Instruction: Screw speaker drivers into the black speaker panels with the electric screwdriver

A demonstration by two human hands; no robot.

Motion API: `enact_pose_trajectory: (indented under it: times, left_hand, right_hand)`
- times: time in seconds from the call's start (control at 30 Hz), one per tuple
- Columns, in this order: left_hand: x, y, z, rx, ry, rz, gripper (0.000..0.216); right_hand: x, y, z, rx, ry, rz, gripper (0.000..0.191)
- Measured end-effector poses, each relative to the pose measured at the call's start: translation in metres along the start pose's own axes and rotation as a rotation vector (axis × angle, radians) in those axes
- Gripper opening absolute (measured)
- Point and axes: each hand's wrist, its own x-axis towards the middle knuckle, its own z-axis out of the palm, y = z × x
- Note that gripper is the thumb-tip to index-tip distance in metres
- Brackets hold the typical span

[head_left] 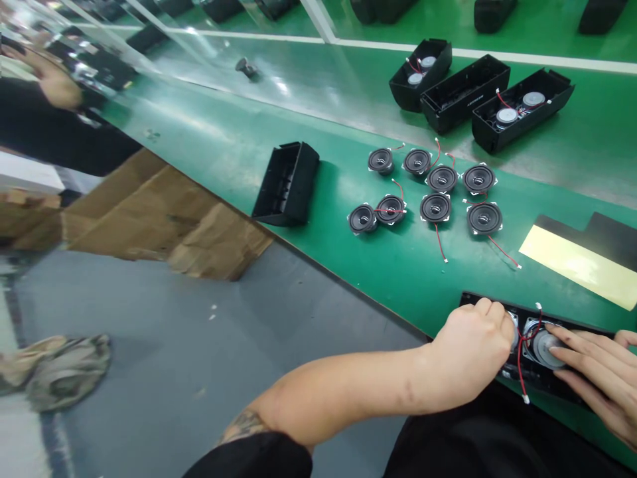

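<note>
A long black speaker panel [540,383] lies at the near table edge, at lower right. Set in it with its round back facing up is a speaker driver [546,348]. My right hand [597,365] rests on this driver with its fingers stretched out. My left hand [478,348] is closed over another driver [512,332], mostly hidden beneath it. Between the hands run red wires [520,358] with white plugs. Several loose speaker drivers [435,208], cones up, lie further in on the green table.
An open black housing [287,184] stands at the table's left edge. Across a low ledge are more black housings [522,113], some holding drivers. A yellow-and-black sheet [580,262] lies at right. Cardboard [164,212] leans beside the table; a person's arm [57,83] shows at far left.
</note>
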Motion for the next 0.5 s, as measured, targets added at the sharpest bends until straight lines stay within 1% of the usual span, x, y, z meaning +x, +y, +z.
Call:
enact_pose_trajectory:
  times: [0.17, 0.3, 0.4, 0.5]
  left_hand:
    - [-0.001, -0.002, 0.005, -0.006, 0.015, 0.012, 0.020]
    - [-0.002, -0.003, 0.008, -0.022, 0.033, 0.015, 0.022]
    - [-0.004, -0.002, 0.008, -0.019, 0.038, 0.009, 0.024]
    - [-0.005, -0.002, 0.006, -0.016, 0.034, 0.009, 0.025]
  right_hand:
    - [-0.001, 0.002, 0.002, -0.001, 0.021, 0.012, 0.021]
    - [-0.004, 0.003, 0.002, -0.025, -0.005, -0.011, 0.022]
    - [-0.008, 0.003, 0.002, -0.037, -0.015, -0.006, 0.023]
    - [-0.011, 0.006, 0.004, -0.045, -0.027, -0.038, 0.021]
